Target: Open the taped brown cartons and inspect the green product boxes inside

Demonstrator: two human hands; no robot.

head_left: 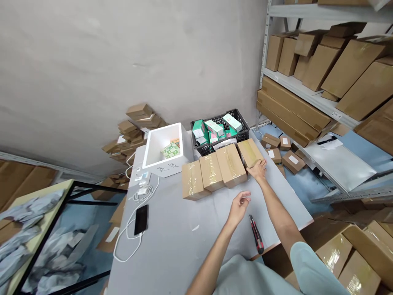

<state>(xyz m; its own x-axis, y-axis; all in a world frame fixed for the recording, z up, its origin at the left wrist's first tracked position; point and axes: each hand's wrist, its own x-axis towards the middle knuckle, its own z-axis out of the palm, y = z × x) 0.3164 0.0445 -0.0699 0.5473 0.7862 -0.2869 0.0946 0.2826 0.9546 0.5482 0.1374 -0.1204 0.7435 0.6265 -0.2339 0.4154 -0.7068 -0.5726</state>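
Four-sided taped cardboard boxes stand in a row on the grey table (pixel 172 229). My right hand (pixel 258 169) is closed on the near end of the rightmost cardboard box (pixel 249 151), which sits slightly askew and farther back than the others. To its left are a cardboard box (pixel 231 164), a second cardboard box (pixel 211 171) and a third cardboard box (pixel 193 179). My left hand (pixel 239 207) hovers in front of the row, empty, with loosely bent fingers apart from the thumb. Below it lies a red and black utility knife (pixel 256 234).
Behind the boxes is a black crate (pixel 242 133) holding green and white small boxes. A white foam box (pixel 184 153) stands left of it. A phone (pixel 141 220) with a white cable lies at the left. Shelves (pixel 313 96) of cartons rise at the right.
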